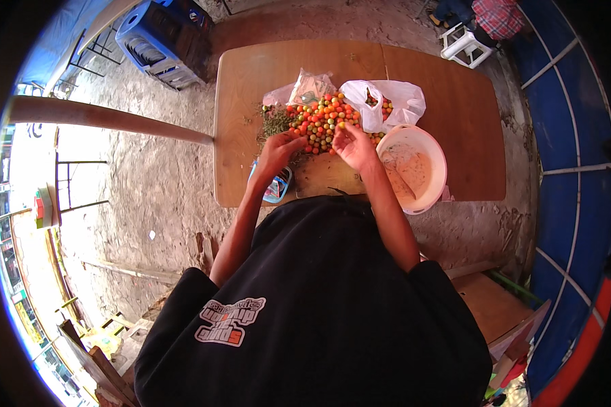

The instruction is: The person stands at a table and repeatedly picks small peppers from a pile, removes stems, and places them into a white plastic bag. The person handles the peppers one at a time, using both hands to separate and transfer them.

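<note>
A heap of small red, orange and green cherry tomatoes (323,119) lies on the wooden table in front of me. My right hand (356,147) is at the heap's near right side, with a yellow cherry tomato (341,124) at its thumb and fingertips. Over the near left edge of the heap is my left hand (281,151), fingers bent together; whether they pinch something small is hidden. Beside it lies a pile of thin green-brown stems (276,124). A white plastic bag (370,114) with more tomatoes inside touches the heap's right side.
A whitish tub (440,168) of murky orange liquid, with a long-handled utensil (403,180), stands at right. Nearest me are a wooden board (323,175) and a blue-rimmed container (280,188). Clear plastic packaging (310,89) lies behind the heap. A person (496,20) sits beyond the table (453,112).
</note>
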